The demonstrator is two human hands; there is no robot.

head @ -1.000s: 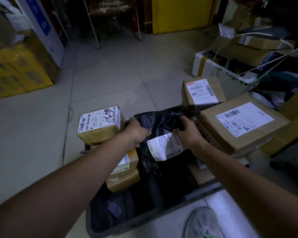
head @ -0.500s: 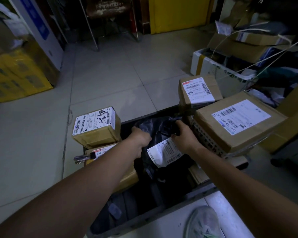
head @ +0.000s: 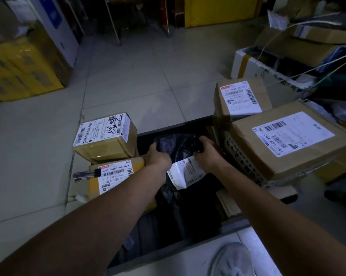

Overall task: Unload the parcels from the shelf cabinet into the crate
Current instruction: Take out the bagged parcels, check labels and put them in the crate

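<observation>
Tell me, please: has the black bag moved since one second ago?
Yes. The bag has gone down into the crate: its top hid the far rim before, now the rim shows above it. The left hand and right hand grip it.

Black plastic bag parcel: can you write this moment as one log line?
left hand: grips black plastic bag parcel | right hand: grips it too | parcel: in dark plastic crate

Black plastic parcel [head: 176, 146] with white label [head: 186, 172], brown cardboard boxes [head: 287, 142], yellow cartons [head: 22, 72], pale floor tiles [head: 144, 76]
</observation>
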